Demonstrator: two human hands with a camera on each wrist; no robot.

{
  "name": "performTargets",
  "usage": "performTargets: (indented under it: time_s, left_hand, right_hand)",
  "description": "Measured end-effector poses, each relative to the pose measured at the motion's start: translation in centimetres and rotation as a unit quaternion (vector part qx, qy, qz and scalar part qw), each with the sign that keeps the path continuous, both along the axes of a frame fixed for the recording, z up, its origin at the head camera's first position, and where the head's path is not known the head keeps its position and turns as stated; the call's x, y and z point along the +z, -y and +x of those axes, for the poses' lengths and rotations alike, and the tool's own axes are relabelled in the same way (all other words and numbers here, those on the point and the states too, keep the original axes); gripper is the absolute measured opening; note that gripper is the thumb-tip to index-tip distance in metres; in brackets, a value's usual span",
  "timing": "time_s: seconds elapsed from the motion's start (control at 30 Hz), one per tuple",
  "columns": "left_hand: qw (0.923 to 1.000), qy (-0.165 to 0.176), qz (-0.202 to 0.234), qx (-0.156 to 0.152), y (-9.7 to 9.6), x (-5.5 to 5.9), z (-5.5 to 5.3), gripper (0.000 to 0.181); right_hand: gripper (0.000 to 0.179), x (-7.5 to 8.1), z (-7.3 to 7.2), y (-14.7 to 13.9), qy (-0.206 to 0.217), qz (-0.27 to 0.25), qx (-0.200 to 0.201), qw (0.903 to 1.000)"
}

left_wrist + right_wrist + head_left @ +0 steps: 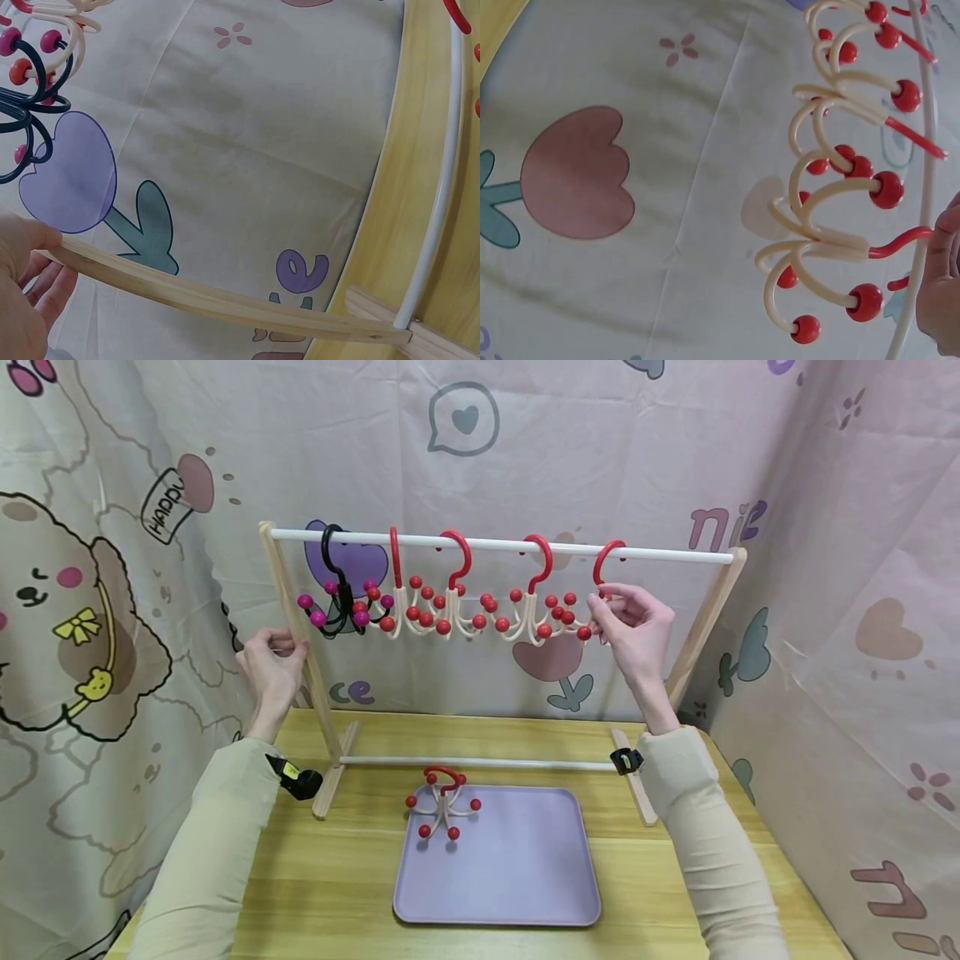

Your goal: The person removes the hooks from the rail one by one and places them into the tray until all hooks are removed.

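My left hand [273, 668] holds the left wooden post [202, 296] of a hanging rack, thumb on one side and fingers on the other. At the right end of the rack's white top rod [480, 544], my right hand [637, 625] pinches the rightmost red-hooked, multi-armed hanger just below its hook [609, 560]. That hook lies over the rod; the hand hides most of the hanger's body in the head view. To its left hang a red-hooked hanger [531, 610], two more like it, and a black hanger [341, 597] with magenta balls.
On the wooden table [330, 877] lies a lilac tray [517, 860], with another red-hooked hanger [444, 806] at its back left corner. A white lower bar [487, 764] joins the rack's feet behind the tray. Printed curtains [600, 452] surround the table.
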State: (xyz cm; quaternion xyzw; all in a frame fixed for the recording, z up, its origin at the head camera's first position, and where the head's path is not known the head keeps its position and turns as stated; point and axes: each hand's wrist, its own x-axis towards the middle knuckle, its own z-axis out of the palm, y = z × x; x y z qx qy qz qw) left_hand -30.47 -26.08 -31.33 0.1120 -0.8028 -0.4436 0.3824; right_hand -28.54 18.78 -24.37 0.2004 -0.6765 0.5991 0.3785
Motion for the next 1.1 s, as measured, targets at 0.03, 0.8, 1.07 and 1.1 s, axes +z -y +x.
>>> performTargets:
  time_s: [0.03,0.8,1.07,1.1]
  left_hand:
    - [1.0,-0.001,0.0,0.0,-0.1,0.0,0.0,0.024]
    - [0.9995,0.004,0.022,-0.022,0.0,0.0,0.1,0.025]
    - [0.9999,0.013,0.001,0.0,0.1,0.1,0.0,0.025]
    - [0.9999,0.012,-0.002,0.001,0.2,0.1,0.0,0.025]
  right_hand:
    - [0.026,0.2,-0.1,0.0,0.005,-0.002,-0.005,1.0]
    - [0.033,1.5,-3.0,0.2,0.091,0.017,-0.09,0.9916]
    - [0.027,1.6,-3.5,0.0,0.08,0.035,-0.101,0.991]
    - [0.027,1.7,-3.4,0.0,0.076,0.037,-0.102,0.9912]
